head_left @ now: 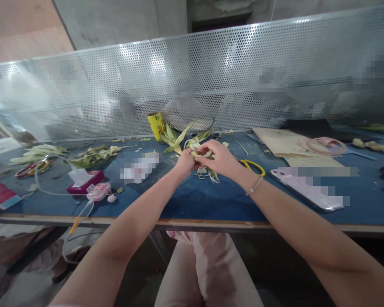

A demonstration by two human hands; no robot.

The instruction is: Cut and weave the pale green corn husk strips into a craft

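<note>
**Two hands working a bundle of leaf strips over a blue table**

At the centre of the frame, the left hand [184, 163] and right hand [218, 158] meet above a blue table [192, 200]. Both close their fingers around a bundle of pale green leaf strips [201, 152], held between them just above the tabletop. Long leaf ends fan up and back from the grip toward a perforated metal screen [211, 76]. A thin bracelet [254, 186] circles the right wrist. Yellow-handled scissors [252, 166] lie just right of the hands, and a phone [307, 187] further right. A yellow tube [155, 124] stands behind the hands. A pink device [98, 191] with cable sits at lower left.
</note>
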